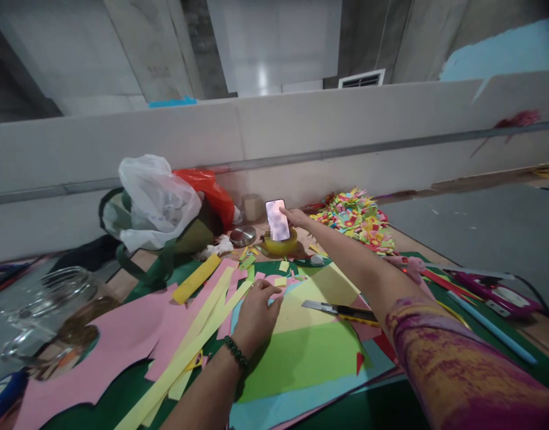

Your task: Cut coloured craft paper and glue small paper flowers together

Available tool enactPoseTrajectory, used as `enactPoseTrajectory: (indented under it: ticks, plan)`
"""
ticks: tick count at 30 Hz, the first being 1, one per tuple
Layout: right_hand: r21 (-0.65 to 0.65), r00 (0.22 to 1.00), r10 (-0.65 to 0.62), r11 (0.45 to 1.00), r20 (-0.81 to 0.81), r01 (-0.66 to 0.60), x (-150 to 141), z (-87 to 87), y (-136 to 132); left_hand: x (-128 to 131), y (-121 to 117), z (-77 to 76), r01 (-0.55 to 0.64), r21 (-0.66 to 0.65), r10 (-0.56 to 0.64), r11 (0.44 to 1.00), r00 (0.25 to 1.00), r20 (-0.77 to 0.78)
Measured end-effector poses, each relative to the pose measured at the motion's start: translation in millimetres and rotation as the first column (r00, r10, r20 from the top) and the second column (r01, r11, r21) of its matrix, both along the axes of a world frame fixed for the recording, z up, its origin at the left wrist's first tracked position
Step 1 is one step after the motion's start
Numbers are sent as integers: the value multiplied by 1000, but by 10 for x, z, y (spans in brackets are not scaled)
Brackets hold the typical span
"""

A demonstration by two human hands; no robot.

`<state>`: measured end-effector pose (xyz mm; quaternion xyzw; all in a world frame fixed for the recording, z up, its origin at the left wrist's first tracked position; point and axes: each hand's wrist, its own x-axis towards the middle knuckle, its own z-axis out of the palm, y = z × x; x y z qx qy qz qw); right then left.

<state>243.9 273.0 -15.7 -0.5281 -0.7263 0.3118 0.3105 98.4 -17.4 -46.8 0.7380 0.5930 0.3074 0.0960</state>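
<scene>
My right hand (298, 217) reaches far forward to a smartphone (278, 221) with a lit screen. My thumb lies over its right edge, and the other fingers are mostly hidden. The phone stands nearly upright at a yellow roll of tape (281, 243). My left hand (256, 312) rests loosely on the paper, its fingers slightly bent and the thumb apart, with nothing visible in it. Under and beside it lie green paper sheets (301, 361) and pale yellow paper strips (198, 343). A utility knife (341, 312) with its blade out lies on the sheets under my right forearm.
Colourful paper scraps (355, 218) are heaped at the back right. A glue gun (493, 292) lies at right. At left are a glass jar (71, 316), cut pink paper (126, 340) and a bag (189, 230) with a white plastic bag (160, 197). A low wall (301, 131) runs behind.
</scene>
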Motion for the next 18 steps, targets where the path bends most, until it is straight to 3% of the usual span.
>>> enactPoseTrajectory:
  ticks: [7,13,18]
  plan:
    - [178,993,-82,982,82,67,-91,54,-93,1,6,-16,3,15,-3,1000,1000,15]
    - [207,979,-173,967,110,148,-161,22,-178,-7,11,-9,12,44,-12,999,1000,9]
    - [211,985,-154,968,73,136,-121,-62,-176,-4,-3,17,7,24,-6,1000,1000,-18]
